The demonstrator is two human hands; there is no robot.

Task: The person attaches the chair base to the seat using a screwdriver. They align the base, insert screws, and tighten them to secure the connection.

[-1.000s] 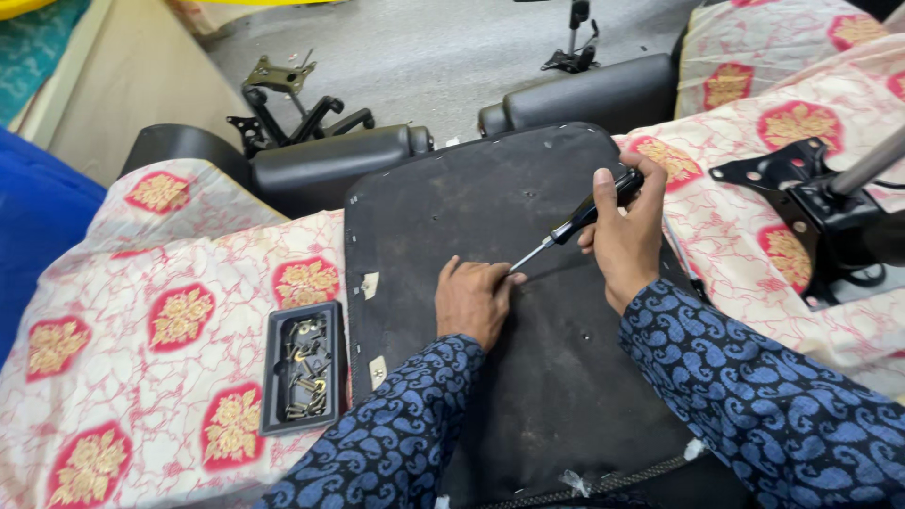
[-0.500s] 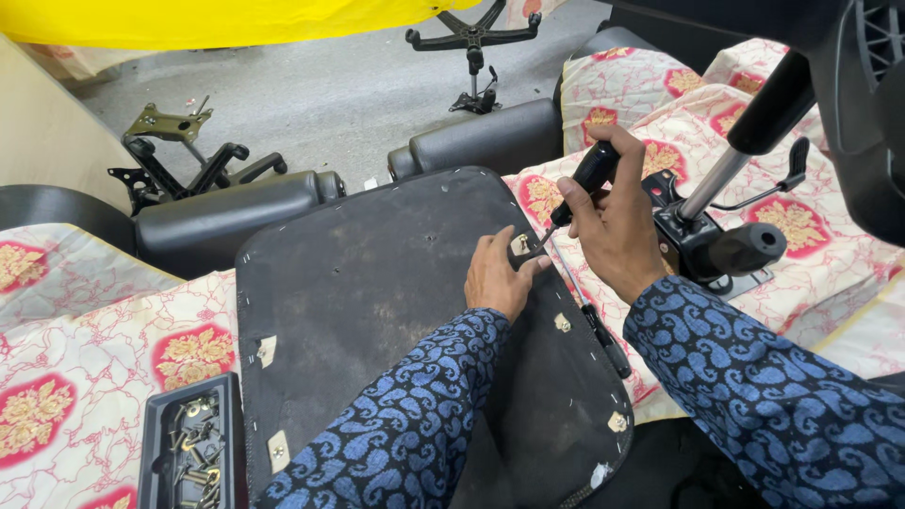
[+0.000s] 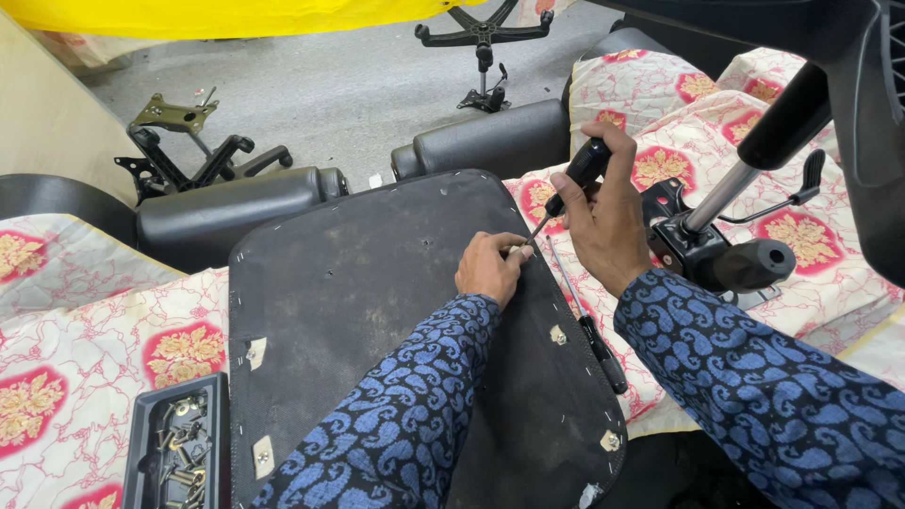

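Observation:
A black chair seat base (image 3: pixel 377 302) lies upside down across a floral-covered surface. My right hand (image 3: pixel 603 217) grips a black-handled screwdriver (image 3: pixel 575 179), its tip angled down to the seat's right edge. My left hand (image 3: pixel 490 266) rests on the seat beside that tip, fingertips pinched at the spot where the tip meets the edge. What the fingers pinch is too small to tell. A second screwdriver (image 3: pixel 589 325) lies loose along the seat's right edge, under my right wrist.
A black tray of screws (image 3: pixel 174 452) sits at the lower left. A chair mechanism with gas cylinder and lever (image 3: pixel 726 245) lies at the right. Two black armrest pads (image 3: pixel 236 203) lie beyond the seat. Chair bases (image 3: pixel 481 38) and metal parts (image 3: pixel 179 141) stand on the grey floor.
Both hands stayed at the seat's right edge with the screwdriver tip down. The view has shifted a little, showing more of the chair mechanism at the right.

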